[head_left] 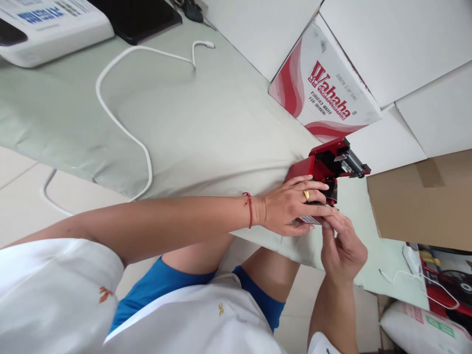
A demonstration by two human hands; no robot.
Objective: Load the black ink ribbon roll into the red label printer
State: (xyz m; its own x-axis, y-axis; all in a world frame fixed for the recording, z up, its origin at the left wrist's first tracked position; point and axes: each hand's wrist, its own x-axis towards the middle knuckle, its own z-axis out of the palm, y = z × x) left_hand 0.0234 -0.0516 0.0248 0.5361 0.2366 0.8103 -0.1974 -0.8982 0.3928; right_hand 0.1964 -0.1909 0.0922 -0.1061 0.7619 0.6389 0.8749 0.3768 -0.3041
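At 1 red dvc (319, 166), 2 hands (289, 204)

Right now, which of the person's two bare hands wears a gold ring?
The left hand, laid over the red boxy device: the ring circles one finger, a red string bracelet its wrist. The right hand shows neither.

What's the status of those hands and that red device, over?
Left hand holding open red device. Right hand pinching at its near edge; any held item unclear. Carton beyond, hands unobstructed.

A pale green-covered table (221, 118) stands over light floor tiles (16, 201), evenly lit throughout.
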